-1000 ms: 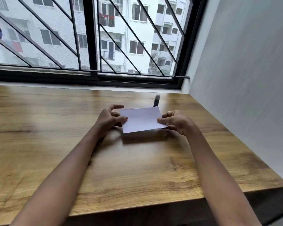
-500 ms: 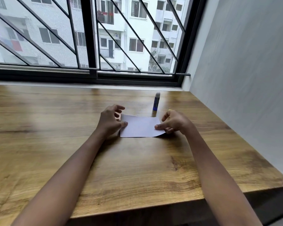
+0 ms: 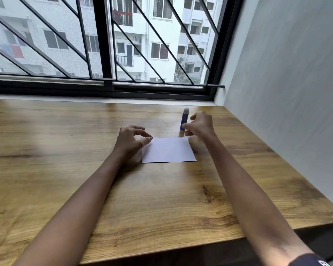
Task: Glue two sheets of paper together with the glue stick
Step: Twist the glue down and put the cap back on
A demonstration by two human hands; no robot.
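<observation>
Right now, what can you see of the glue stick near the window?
The glue stick is a small plastic-looking cylinder with a blue body and a grey-white cap on. It stands upright on the wooden table, just beyond the far right corner of the paper. Fingertips of the right hand overlap its lower body; whether they grip it is unclear.

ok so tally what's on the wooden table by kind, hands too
flat white rectangular paper: 1 showing, a second sheet under it can't be told
upright blue glue stick with grey cap: 1
hands: 2, left hand and right hand
total: 4
</observation>
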